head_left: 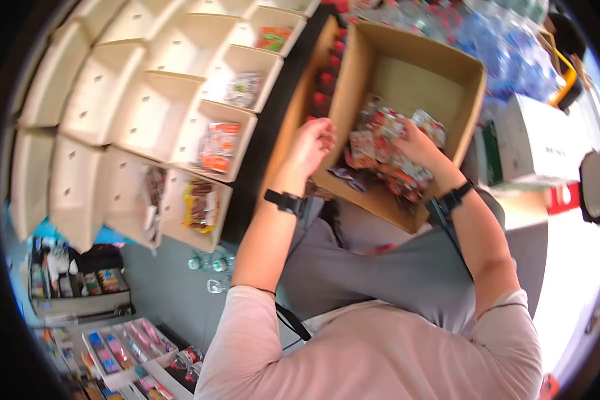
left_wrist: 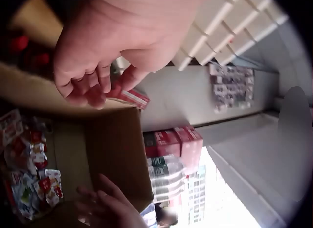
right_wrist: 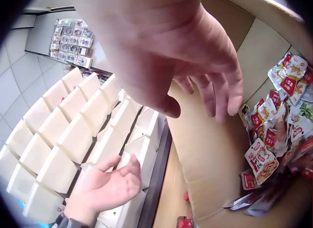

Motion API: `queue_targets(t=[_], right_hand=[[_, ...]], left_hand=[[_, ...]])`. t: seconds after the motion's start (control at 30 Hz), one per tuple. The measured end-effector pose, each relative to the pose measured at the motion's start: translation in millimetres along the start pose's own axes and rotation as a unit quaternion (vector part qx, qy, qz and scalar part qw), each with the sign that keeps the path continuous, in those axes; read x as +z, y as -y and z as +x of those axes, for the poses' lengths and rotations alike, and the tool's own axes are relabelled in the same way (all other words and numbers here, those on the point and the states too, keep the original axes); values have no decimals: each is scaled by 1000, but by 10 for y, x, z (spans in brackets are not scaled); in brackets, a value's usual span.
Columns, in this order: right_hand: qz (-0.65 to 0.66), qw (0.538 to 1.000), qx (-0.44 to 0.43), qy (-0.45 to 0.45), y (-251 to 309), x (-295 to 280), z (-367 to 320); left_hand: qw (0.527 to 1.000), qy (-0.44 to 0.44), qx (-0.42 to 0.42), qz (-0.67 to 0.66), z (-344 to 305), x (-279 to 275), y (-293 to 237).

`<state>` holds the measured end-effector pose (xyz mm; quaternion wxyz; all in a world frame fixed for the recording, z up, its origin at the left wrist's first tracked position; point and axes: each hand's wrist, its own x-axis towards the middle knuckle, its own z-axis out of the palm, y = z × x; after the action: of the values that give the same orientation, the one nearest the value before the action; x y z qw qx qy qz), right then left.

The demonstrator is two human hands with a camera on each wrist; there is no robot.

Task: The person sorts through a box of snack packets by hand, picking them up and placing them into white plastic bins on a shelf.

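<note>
A cardboard box (head_left: 423, 70) holds small red and white snack packets (head_left: 380, 143), heaped toward its near side. In the head view the right hand (head_left: 417, 143) is over these packets; the right wrist view shows this hand (right_wrist: 181, 56) with relaxed, slightly bent fingers and nothing held. My left hand (head_left: 311, 143) is beside the box's left edge, its fingers loosely curled. No item shows in the left hand (left_wrist: 112, 47) in the left wrist view. Packets (right_wrist: 261, 159) lie apart from the right fingertips there.
Rows of cream bins (head_left: 157, 113) stand at the left, a few holding packets such as the orange ones (head_left: 220, 147). Red-capped bottles (head_left: 323, 80) line the box's left side. Wrapped bottles (head_left: 507, 53) and a white carton (head_left: 540, 143) are at the right.
</note>
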<state>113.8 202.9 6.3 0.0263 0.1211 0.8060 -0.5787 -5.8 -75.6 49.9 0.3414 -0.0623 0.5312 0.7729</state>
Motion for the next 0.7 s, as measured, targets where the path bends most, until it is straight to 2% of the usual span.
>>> queue_targets(t=[0.03, 0.07, 0.1, 0.17, 0.2, 0.23, 0.3, 0.4, 0.47, 0.57, 0.6, 0.7], right_hand=[[-12, 999, 53, 0, 59, -25, -24], [9, 996, 85, 10, -24, -55, -3], [0, 996, 94, -1, -66, -76, -35], [-14, 995, 101, -14, -65, -49, -8], [-14, 992, 123, -4, 70, -67, -67], [-24, 990, 137, -4, -19, -47, -63], [-50, 986, 162, -4, -225, -39, -15], [-111, 979, 166, 33, -483, -42, 65], [-175, 957, 218, 84, -857, 42, 258], [-257, 954, 95, 124, -878, 303, 522], [-248, 952, 46, 173, -1290, 412, 748], [-369, 919, 36, 137, -1258, 1003, 884]], left_hand=[[998, -19, -51, -43, 193, -96, 142], [993, -29, -63, -99, 248, -113, 251], [985, -57, -90, -135, 290, -142, 326], [979, -82, -103, -157, 361, -303, 477], [981, -83, -102, -143, 450, -437, 470], [982, -85, -102, -132, 416, -381, 396], [993, -67, -27, -95, 370, -188, 256], [998, -60, 20, -17, 391, -155, 117], [996, -80, 35, -4, 433, -192, 127], [996, -74, 41, 11, 354, -151, 31], [996, -77, 45, 22, 344, -154, 10], [994, -89, 53, 43, 354, -172, -14]])
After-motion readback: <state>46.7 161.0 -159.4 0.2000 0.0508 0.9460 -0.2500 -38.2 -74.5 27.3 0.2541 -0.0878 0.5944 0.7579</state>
